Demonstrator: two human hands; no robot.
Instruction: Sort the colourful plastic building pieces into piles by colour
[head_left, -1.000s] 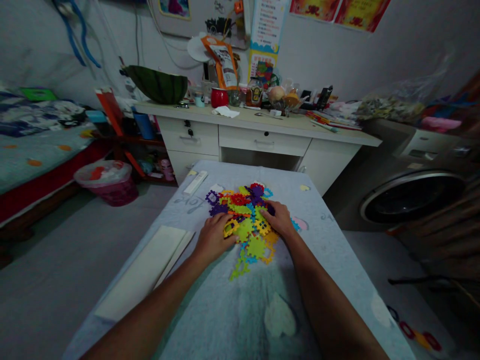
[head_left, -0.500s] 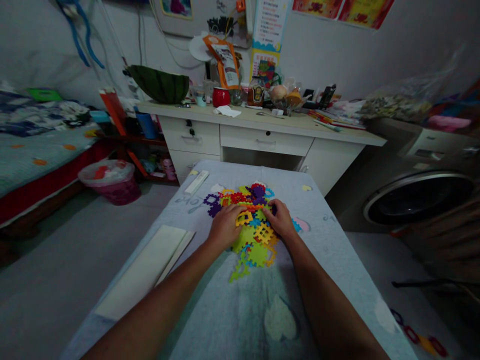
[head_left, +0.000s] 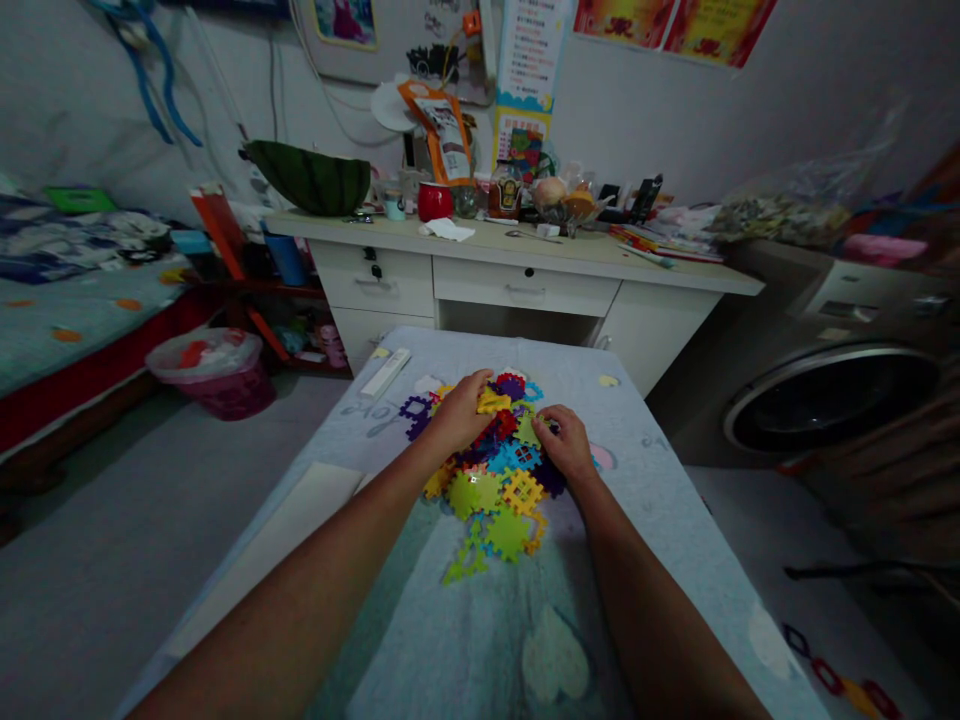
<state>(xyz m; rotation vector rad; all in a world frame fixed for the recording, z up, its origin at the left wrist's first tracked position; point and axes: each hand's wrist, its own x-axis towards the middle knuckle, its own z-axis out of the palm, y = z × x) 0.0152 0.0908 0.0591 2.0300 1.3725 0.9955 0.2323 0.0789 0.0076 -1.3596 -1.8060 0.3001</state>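
Observation:
A loose pile of colourful plastic interlocking building pieces with notched edges lies on the cloth-covered table (head_left: 420,600). My left hand (head_left: 457,415) is over the far left of the pile, its fingers closed on a yellow building piece (head_left: 493,401). To its right, my right hand (head_left: 566,445) has its fingers curled, with the thumb and fingertips on a green building piece (head_left: 527,428). Nearer to me lie a blue piece (head_left: 516,456), a yellow lattice piece (head_left: 523,491) and a flat green piece (head_left: 508,533). Purple pieces (head_left: 415,410) show at the pile's left edge.
A long white box-like object (head_left: 300,530) lies along the table's left side, partly behind my left forearm. A small white strip (head_left: 385,373) is at the far left corner. Beyond stand a cluttered desk (head_left: 525,255), a washing machine (head_left: 810,350) and a pink bin (head_left: 217,375).
My left hand has lifted away from the middle of the pile, up and farther off, with a yellow piece. Blue and red pieces it covered now show. My right hand stays nearly in place.

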